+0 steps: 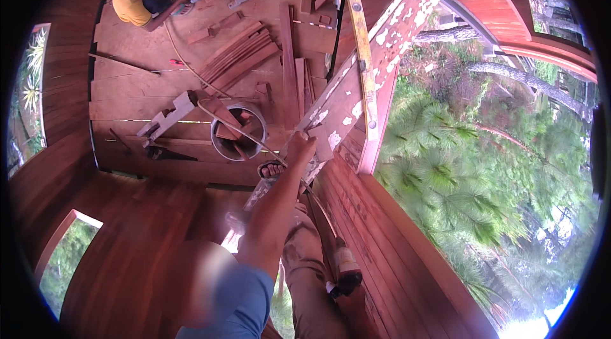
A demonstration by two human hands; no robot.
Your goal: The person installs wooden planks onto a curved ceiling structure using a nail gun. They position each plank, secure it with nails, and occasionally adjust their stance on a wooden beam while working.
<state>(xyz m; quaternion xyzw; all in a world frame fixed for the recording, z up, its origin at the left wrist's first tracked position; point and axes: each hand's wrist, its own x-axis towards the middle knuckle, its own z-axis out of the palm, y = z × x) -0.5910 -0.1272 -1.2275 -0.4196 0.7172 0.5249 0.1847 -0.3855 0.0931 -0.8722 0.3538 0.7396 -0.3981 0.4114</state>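
Blue sleeve (pixel 245 294) is filling the foreground, and beyond it the left hand (pixel 301 146) is gripping a small flat block (pixel 324 142), long axis slanting crosswise on the plank (pixel 388 40), its face plain brown, squarish-edged wood. Outward, that plank is running up toward the right, white patches mottling reddish timber, a straight yellow spirit level (pixel 364 65) crossing it, while the right hand (pixel 356 308) is sitting low by a dark-ended tool (pixel 345 261), its grip too shadowed to tell.

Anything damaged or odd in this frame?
Yes: the broad board by the left hand has patchy, worn-looking white paint. The yellow spirit level sits askew to it. A cord also trails across the bucket, which looks untidy.
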